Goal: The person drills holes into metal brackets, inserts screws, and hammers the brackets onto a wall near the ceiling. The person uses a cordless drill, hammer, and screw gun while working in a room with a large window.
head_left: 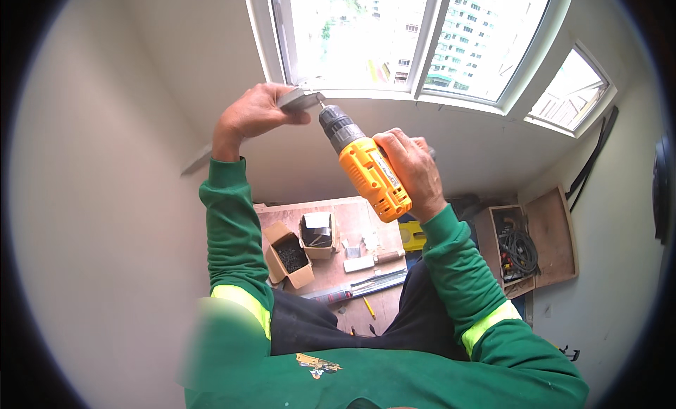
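My left hand is raised in front of the window and closed on a grey metal channel. A grey strip end shows past my left wrist; whether it belongs to the same channel I cannot tell. In my right hand is a yellow and black cordless drill, tilted up and left. Its bit points at the channel's right end, very near or touching it. The drill's grip is mostly hidden behind my fingers.
Below is a wooden board bearing an open carton of dark screws, a second carton, a hammer-like tool, a tube and a yellow pencil. An open wooden toolbox with coiled cable stands right. The window is ahead.
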{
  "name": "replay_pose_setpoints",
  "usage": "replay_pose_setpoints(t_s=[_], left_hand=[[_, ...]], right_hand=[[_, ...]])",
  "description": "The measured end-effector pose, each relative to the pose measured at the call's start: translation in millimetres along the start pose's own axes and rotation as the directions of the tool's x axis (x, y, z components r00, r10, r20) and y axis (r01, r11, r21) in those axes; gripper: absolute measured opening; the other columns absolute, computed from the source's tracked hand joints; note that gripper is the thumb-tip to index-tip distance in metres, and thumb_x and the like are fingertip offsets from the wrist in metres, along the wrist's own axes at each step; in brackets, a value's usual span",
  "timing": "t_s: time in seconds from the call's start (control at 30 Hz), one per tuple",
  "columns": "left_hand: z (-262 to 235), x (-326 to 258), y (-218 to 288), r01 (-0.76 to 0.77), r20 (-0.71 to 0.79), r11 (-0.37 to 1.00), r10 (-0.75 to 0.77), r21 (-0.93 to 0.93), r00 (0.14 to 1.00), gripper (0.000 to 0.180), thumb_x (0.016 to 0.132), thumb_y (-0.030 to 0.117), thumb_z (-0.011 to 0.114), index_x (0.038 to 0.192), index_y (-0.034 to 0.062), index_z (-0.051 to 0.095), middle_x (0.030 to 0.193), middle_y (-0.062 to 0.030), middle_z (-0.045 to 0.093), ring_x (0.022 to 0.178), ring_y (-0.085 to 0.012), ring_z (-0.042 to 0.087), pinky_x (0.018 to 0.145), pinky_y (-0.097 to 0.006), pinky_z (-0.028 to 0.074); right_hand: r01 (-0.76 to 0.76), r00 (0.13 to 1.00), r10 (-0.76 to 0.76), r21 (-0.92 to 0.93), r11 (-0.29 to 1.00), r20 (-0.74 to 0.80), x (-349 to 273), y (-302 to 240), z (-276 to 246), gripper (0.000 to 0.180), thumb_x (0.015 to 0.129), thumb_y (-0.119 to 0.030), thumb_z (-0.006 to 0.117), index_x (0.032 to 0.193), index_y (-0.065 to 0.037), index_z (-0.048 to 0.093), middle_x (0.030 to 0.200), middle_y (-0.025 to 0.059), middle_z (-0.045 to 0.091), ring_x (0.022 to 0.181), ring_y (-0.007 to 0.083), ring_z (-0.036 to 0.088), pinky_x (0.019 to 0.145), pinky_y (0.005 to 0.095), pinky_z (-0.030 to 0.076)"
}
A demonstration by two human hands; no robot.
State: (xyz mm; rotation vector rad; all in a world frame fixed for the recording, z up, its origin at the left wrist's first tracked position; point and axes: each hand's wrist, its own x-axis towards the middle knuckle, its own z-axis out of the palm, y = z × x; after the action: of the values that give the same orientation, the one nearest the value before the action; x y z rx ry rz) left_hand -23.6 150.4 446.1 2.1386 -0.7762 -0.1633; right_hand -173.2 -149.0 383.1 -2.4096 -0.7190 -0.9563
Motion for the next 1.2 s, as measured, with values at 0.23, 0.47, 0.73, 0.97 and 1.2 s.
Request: replay_pose_setpoints(t_s=[0.23, 0.47, 0.73, 0.97, 1.2], left_hand=[[75, 42, -1, -0.543, -0.705, 0.803, 0.237, -0.246, 0.669, 0.028, 0.099, 0.002, 0.072, 0.127, 0.0043, 0.069, 0.099, 0.0008, 0.072, 0.092, -0.0082, 0.072, 0.078, -0.023, 0.055], [50, 30, -6, -0.358, -0.345, 0.876, 0.244, -0.324, 0.907, 0.011, 0.103, 0.009, 0.071, 0.113, 0.0069, 0.076, 0.095, 0.003, 0.071, 0.092, -0.007, 0.067, 0.081, -0.025, 0.053], [-14, -11, -11, 0.136, 0.172, 0.98, -0.111, -0.144, 0.979, 0.028, 0.092, 0.03, 0.085, 0.109, 0.0083, 0.08, 0.097, 0.0008, 0.074, 0.094, -0.011, 0.065, 0.091, -0.031, 0.053], [42, 19, -3, -0.341, -0.38, 0.837, 0.176, -0.428, 0.908, 0.02, 0.102, 0.014, 0.079, 0.119, 0.0077, 0.071, 0.106, 0.0009, 0.075, 0.095, -0.0076, 0.068, 0.086, -0.026, 0.056], [72, 37, 8, -0.456, -0.563, 0.825, 0.213, -0.335, 0.799, 0.016, 0.102, 0.012, 0.078, 0.115, 0.008, 0.07, 0.103, -0.0021, 0.079, 0.092, -0.0073, 0.071, 0.082, -0.027, 0.059]], right_hand=[[-0.319, 0.792, 0.324, 0.803, -0.504, 0.518, 0, -61, 28, 0.037, 0.103, -0.026, 0.074, 0.129, -0.006, 0.058, 0.11, 0.0081, 0.066, 0.091, 0.0164, 0.07, 0.091, 0.0495, 0.064], [-0.419, 0.726, 0.394, 0.816, -0.398, 0.564, 4, -55, 14, 0.03, 0.102, -0.023, 0.072, 0.124, -0.005, 0.061, 0.096, 0.0044, 0.066, 0.084, 0.0174, 0.07, 0.082, 0.044, 0.064], [0.047, 0.996, -0.041, -0.077, 0.996, 0.075, 2, -16, 6, 0.038, 0.085, -0.013, 0.081, 0.116, -0.008, 0.06, 0.104, 0.0116, 0.068, 0.099, 0.0341, 0.072, 0.081, 0.0421, 0.055], [-0.353, 0.805, 0.395, 0.892, -0.282, 0.443, 3, -68, 24, 0.032, 0.1, -0.015, 0.074, 0.126, -0.005, 0.059, 0.103, 0.0026, 0.064, 0.088, 0.0151, 0.069, 0.085, 0.0425, 0.061], [-0.347, 0.745, 0.369, 0.796, -0.495, 0.555, 7, -59, 12, 0.035, 0.101, -0.025, 0.072, 0.127, -0.007, 0.058, 0.093, 0.0006, 0.06, 0.084, 0.012, 0.068, 0.087, 0.0458, 0.064]])
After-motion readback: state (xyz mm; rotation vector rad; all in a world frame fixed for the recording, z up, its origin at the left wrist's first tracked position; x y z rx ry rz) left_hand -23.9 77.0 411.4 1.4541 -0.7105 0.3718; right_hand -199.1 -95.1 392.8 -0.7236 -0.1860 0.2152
